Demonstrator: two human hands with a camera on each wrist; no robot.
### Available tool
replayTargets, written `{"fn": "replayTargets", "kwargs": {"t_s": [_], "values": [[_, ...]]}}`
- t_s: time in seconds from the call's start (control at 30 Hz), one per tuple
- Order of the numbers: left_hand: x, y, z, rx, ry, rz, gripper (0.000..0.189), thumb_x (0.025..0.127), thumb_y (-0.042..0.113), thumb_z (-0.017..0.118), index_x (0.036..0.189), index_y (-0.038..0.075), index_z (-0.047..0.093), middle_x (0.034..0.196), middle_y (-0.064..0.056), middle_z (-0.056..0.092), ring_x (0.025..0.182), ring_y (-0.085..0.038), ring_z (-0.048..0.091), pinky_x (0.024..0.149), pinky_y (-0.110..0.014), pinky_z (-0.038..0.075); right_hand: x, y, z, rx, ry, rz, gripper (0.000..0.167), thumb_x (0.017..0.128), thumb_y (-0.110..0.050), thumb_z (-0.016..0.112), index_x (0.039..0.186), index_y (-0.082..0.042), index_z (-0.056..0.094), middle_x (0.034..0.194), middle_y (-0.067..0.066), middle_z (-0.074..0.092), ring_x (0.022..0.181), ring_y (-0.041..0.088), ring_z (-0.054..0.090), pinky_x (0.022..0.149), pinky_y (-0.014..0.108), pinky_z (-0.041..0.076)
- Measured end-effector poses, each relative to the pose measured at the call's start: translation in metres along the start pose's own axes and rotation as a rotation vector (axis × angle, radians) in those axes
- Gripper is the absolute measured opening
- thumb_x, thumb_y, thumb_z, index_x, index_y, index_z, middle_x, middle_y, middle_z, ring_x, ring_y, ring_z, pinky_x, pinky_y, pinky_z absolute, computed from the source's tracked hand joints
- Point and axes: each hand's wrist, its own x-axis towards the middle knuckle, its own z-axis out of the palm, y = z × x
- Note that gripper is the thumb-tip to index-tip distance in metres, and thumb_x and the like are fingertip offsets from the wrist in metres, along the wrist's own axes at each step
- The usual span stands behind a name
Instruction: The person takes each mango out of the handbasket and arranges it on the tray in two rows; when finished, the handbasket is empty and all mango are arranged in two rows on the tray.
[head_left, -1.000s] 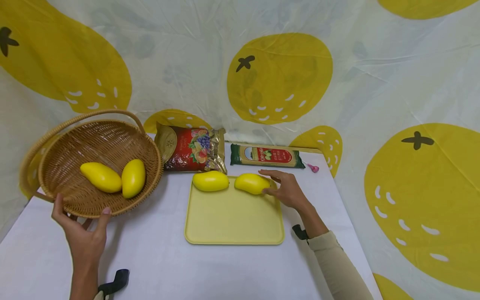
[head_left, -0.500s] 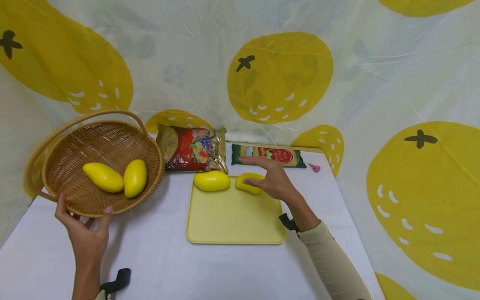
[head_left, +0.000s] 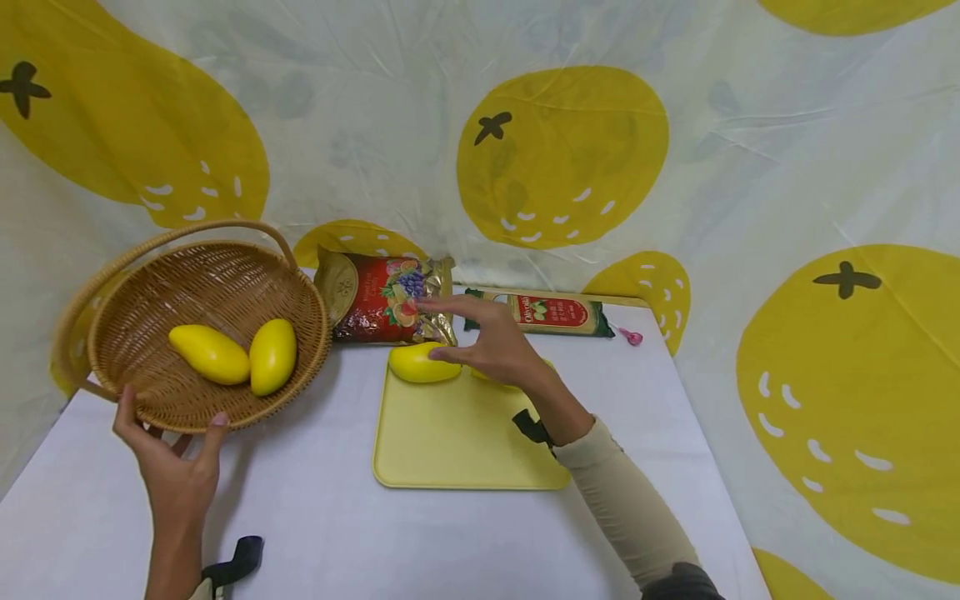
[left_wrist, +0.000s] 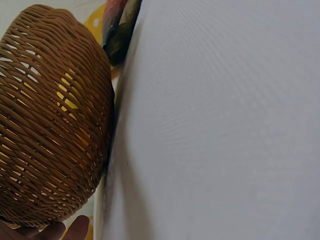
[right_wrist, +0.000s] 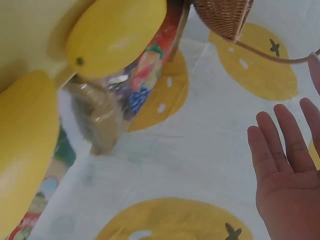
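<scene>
My left hand [head_left: 174,467] grips the near rim of a brown wicker basket [head_left: 187,283], thumb over the edge, and holds it tilted toward me. Inside the basket lie two yellow mangoes, one mango [head_left: 208,354] on the left and another mango [head_left: 272,357] touching it. On a pale yellow tray [head_left: 465,442], a mango [head_left: 408,364] rests at the back left corner. A second mango [right_wrist: 22,150] lies to its right, mostly covered by my right hand in the head view. That right hand [head_left: 491,337] hovers over the tray with fingers extended and thumb apart, holding nothing.
Behind the tray lie a red and gold fruit candy bag [head_left: 371,300] and a green-ended packet [head_left: 558,312]. A small pink wrapped item [head_left: 630,337] sits right of the packet. A fruit-patterned cloth [head_left: 360,125] hangs behind the white table [head_left: 315,517].
My right hand has moved left from the tray's right mango toward its left mango, both staying in place. The left hand and basket stay nearly still.
</scene>
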Motion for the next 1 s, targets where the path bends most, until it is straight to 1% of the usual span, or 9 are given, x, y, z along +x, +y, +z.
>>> {"fn": "replayTargets", "kwargs": {"t_s": [0.13, 0.37, 0.53, 0.6, 0.77, 0.87, 1.0], "values": [[0.000, 0.000, 0.001, 0.001, 0.001, 0.002, 0.106, 0.089, 0.001, 0.077, 0.168, 0.031, 0.012, 0.173, -0.001, 0.020, 0.153, -0.027, 0.032, 0.128, -0.057, 0.032, 0.014, -0.008, 0.013, 0.042, 0.014, -0.038, 0.061, 0.085, -0.020, 0.090, 0.143, -0.015, 0.069, 0.142, 0.000, 0.071, 0.139, 0.016, 0.061, 0.119, 0.037, 0.048], [-0.001, -0.001, 0.002, -0.012, -0.002, -0.003, 0.106, 0.089, 0.001, 0.077, 0.168, 0.031, 0.012, 0.173, -0.002, 0.020, 0.152, -0.028, 0.033, 0.128, -0.057, 0.032, 0.034, -0.017, 0.039, 0.100, 0.055, -0.061, 0.059, 0.085, -0.018, 0.091, 0.140, -0.012, 0.070, 0.140, 0.006, 0.072, 0.131, 0.017, 0.065, 0.107, 0.029, 0.055], [-0.001, -0.003, 0.001, 0.005, 0.004, -0.012, 0.106, 0.090, 0.002, 0.077, 0.167, 0.033, 0.012, 0.173, -0.001, 0.020, 0.152, -0.026, 0.032, 0.128, -0.055, 0.032, 0.047, -0.022, 0.059, 0.151, 0.051, -0.083, 0.058, 0.086, -0.018, 0.090, 0.140, -0.011, 0.070, 0.140, 0.008, 0.072, 0.133, 0.016, 0.063, 0.111, 0.026, 0.053], [-0.001, -0.003, 0.000, 0.010, 0.006, -0.016, 0.106, 0.090, 0.002, 0.077, 0.167, 0.033, 0.012, 0.173, -0.001, 0.019, 0.153, -0.026, 0.032, 0.129, -0.055, 0.032, 0.052, -0.025, 0.067, 0.157, 0.056, -0.076, 0.059, 0.086, -0.020, 0.090, 0.141, -0.013, 0.070, 0.140, 0.006, 0.071, 0.133, 0.015, 0.064, 0.111, 0.025, 0.051], [0.000, -0.003, 0.000, 0.012, 0.002, -0.011, 0.106, 0.090, 0.003, 0.077, 0.168, 0.033, 0.011, 0.174, 0.001, 0.018, 0.153, -0.026, 0.031, 0.129, -0.056, 0.031, 0.063, -0.033, 0.085, 0.173, 0.066, -0.072, 0.060, 0.086, -0.021, 0.091, 0.141, -0.013, 0.069, 0.139, 0.006, 0.072, 0.130, 0.010, 0.065, 0.107, 0.021, 0.053], [0.000, -0.003, -0.001, 0.008, 0.001, -0.003, 0.106, 0.090, 0.003, 0.077, 0.168, 0.032, 0.011, 0.174, 0.001, 0.018, 0.153, -0.026, 0.031, 0.129, -0.056, 0.031, 0.070, -0.038, 0.096, 0.208, 0.057, -0.080, 0.059, 0.086, -0.019, 0.090, 0.141, -0.011, 0.069, 0.140, 0.008, 0.071, 0.129, 0.006, 0.065, 0.106, 0.019, 0.053], [0.000, -0.005, -0.001, -0.006, 0.002, 0.004, 0.107, 0.089, 0.003, 0.078, 0.168, 0.032, 0.011, 0.174, 0.001, 0.018, 0.153, -0.026, 0.031, 0.129, -0.056, 0.030, 0.079, -0.045, 0.109, 0.222, 0.032, -0.058, 0.059, 0.087, -0.020, 0.089, 0.142, -0.012, 0.069, 0.142, 0.006, 0.070, 0.131, 0.005, 0.063, 0.109, 0.018, 0.050]]}}
